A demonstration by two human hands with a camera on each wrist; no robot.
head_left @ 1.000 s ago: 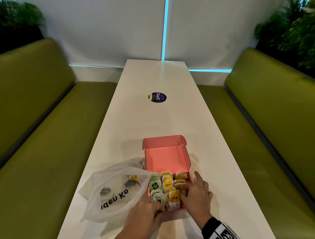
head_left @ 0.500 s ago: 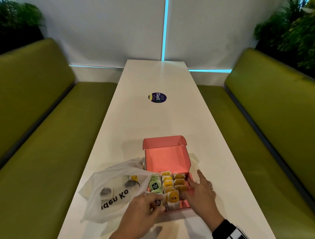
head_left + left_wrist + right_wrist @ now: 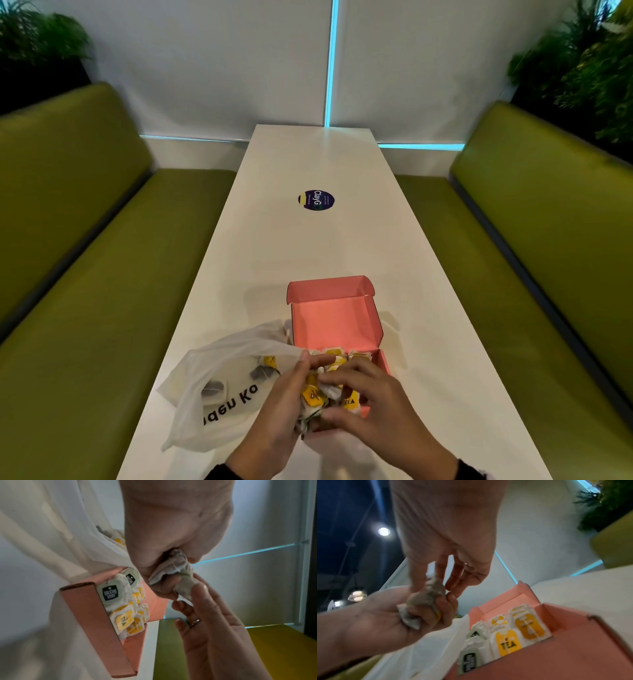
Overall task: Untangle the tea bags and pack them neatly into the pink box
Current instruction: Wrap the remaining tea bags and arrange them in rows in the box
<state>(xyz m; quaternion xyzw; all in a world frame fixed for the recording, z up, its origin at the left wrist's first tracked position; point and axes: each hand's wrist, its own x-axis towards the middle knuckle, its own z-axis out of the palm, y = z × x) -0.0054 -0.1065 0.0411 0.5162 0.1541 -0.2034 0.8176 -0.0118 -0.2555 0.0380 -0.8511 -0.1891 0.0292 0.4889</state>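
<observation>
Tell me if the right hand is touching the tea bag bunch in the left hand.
Touching. The right wrist view shows the right hand pinching the bunch gripped by the left hand.

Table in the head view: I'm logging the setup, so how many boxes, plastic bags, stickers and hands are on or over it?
Pink box: 1
Plastic bag: 1
Round sticker: 1
Hands: 2, left hand and right hand, both holding the tea bag clump
Total: 5

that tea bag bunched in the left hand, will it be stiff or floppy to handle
Probably floppy: the tea bag is crumpled inside the left hand. Likely light, since the right hand only pinches it. Its thin paper may tear if tugged.
</observation>
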